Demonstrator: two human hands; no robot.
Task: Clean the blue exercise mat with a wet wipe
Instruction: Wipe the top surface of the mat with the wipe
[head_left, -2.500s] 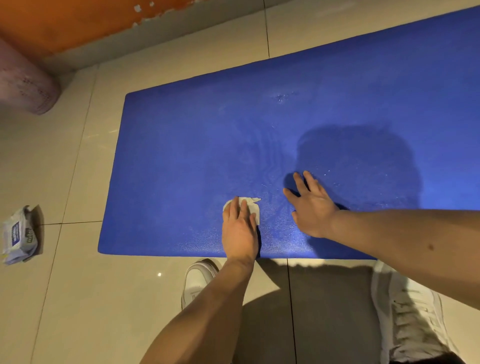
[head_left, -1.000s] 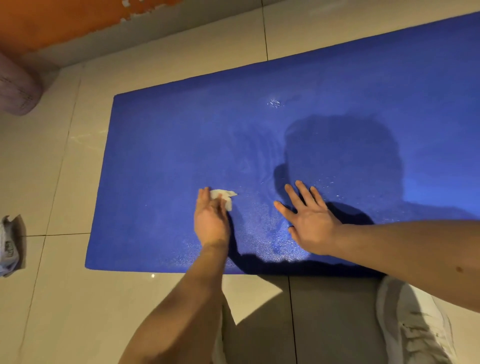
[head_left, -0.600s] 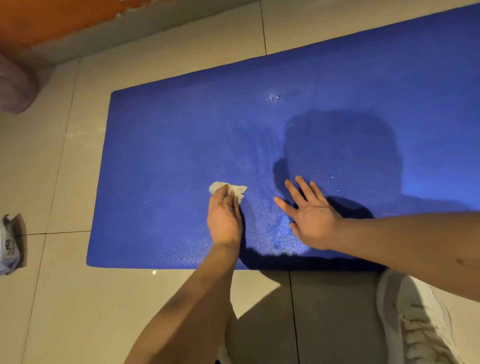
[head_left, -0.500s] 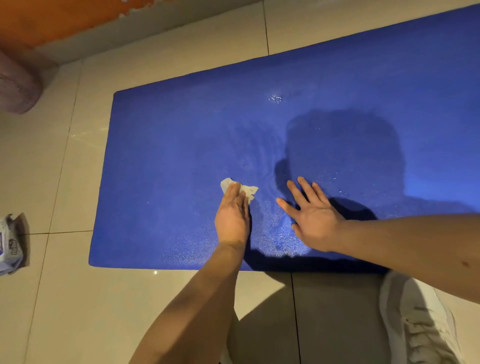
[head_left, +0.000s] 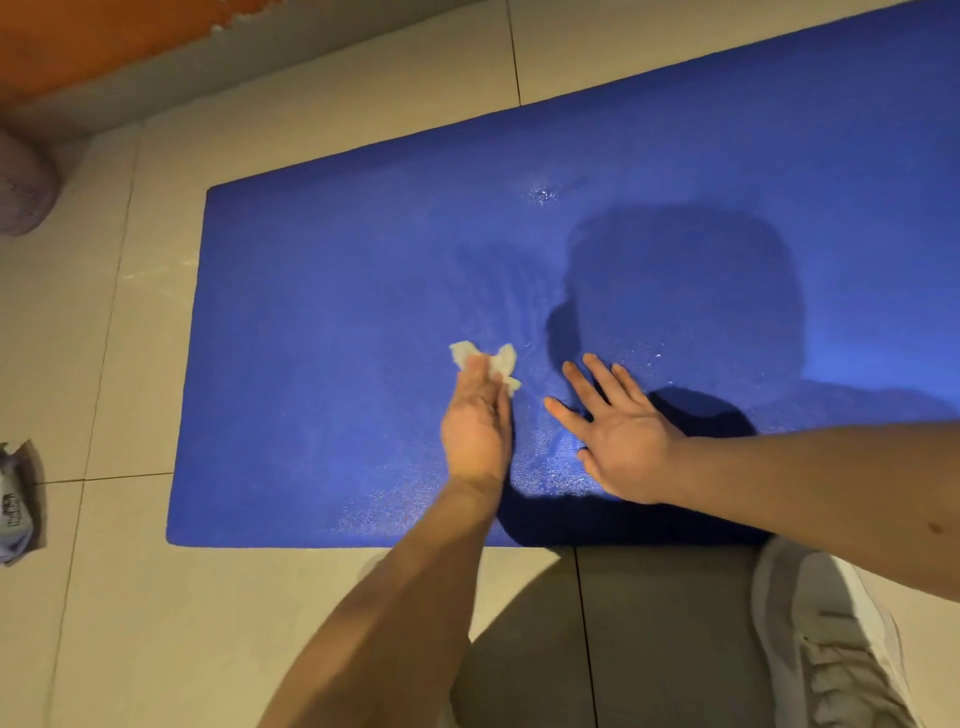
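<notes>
Wipe (head_left: 485, 364) sat bunched under flat-fingered left hand (head_left: 475, 426), mid-frame on mat (head_left: 311, 312); right hand (head_left: 618, 436) lay splayed. Bunching could leave missed patches.

The blue exercise mat (head_left: 337, 312) lies flat on the tiled floor (head_left: 156, 623), a deep blue sheet with a fine pebbled grain and rounded corners. Its near stretch, beneath and between both sets of fingers, glistens with small wet beads. The wet wipe (head_left: 506, 364) is a small crumpled white wad pressed onto the mat under the fingers (head_left: 475, 382) of the left hand (head_left: 475, 436), with ragged ends poking out past the fingertips, just left of the right hand's (head_left: 623, 447) spread fingers (head_left: 597, 376).
</notes>
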